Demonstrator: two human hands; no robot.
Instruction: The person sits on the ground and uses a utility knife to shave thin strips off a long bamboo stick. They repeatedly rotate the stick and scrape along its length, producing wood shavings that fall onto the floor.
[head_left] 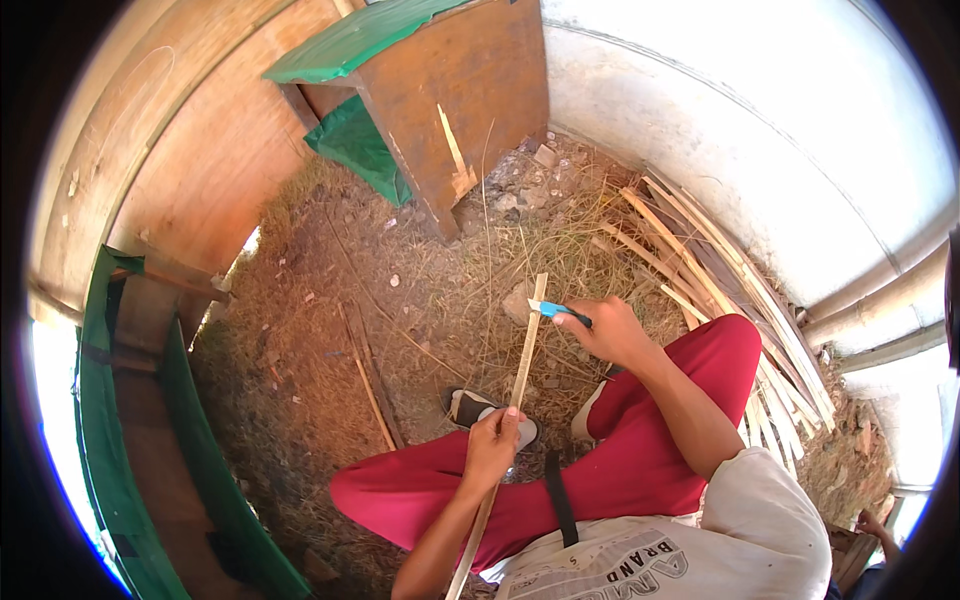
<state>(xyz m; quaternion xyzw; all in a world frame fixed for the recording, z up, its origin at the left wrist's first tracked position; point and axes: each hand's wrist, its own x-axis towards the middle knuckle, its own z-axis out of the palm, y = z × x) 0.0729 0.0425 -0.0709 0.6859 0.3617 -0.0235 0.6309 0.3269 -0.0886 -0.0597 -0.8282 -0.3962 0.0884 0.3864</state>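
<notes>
My left hand [492, 448] is closed around a long, thin bamboo strip [525, 365] about midway along its length. The strip slants from beside my left forearm up to a far end beyond my knees. In my right hand [612, 330] is a blue utility knife [550, 309] with a black rear part. Its blade end lies against the strip near the far end. Whether the blade has cut into the strip is too small to tell.
A pile of split strips [720, 290] lies to my right by the white wall [740, 120]. Ahead stands a wooden cabinet [455, 90] with a green cover. Green-edged wooden shelving [150, 420] is at left. Another person's hand [872, 525] shows at lower right.
</notes>
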